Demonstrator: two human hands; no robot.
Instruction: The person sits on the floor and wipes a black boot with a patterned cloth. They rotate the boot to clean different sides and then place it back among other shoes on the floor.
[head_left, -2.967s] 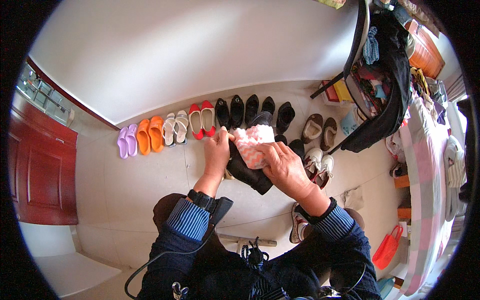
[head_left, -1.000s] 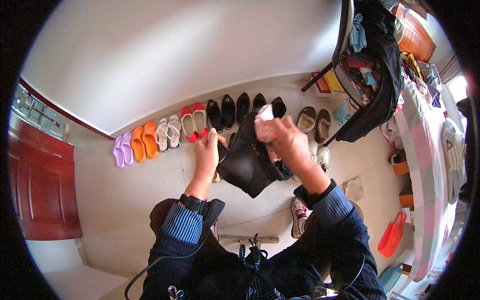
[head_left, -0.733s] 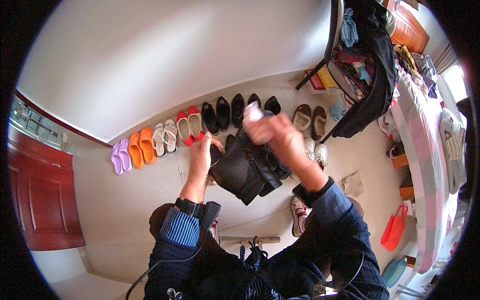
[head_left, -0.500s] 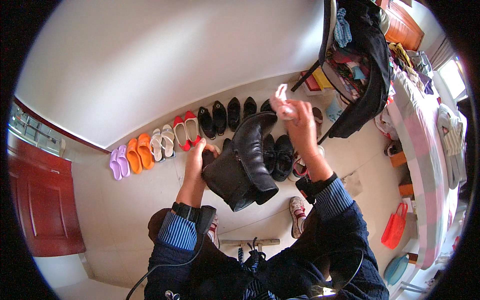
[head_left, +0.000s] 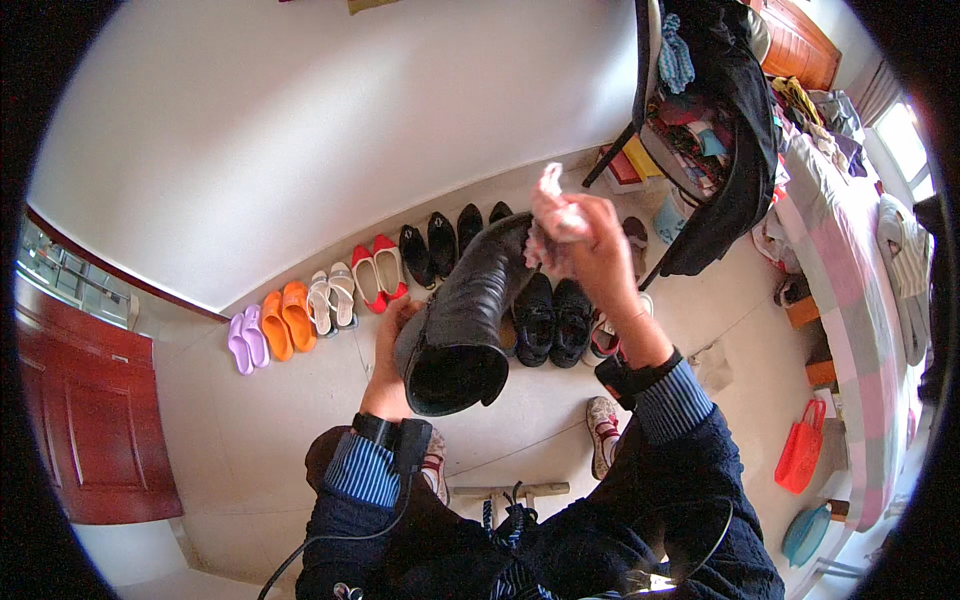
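Observation:
A black leather boot (head_left: 465,310) is held up in front of me, tilted, with its open top toward me and its toe pointing away. My left hand (head_left: 392,345) grips the boot from its left side, the fingers partly hidden behind the shaft. In my right hand (head_left: 592,240) is a crumpled pink-and-white cloth (head_left: 556,215), bunched between the fingers. That cloth is beside the toe end of the boot and appears to touch it.
Along the wall stand purple clogs (head_left: 248,340), orange slippers (head_left: 287,320), white sandals (head_left: 332,298), red flats (head_left: 378,272) and several black shoes (head_left: 552,322). A black fabric rack (head_left: 735,130) holds clothes at right, near a bed (head_left: 830,300) and a red bag (head_left: 801,447).
The boot has turned so its opening now faces me. My right hand has come down slightly with the cloth, closer to the toe.

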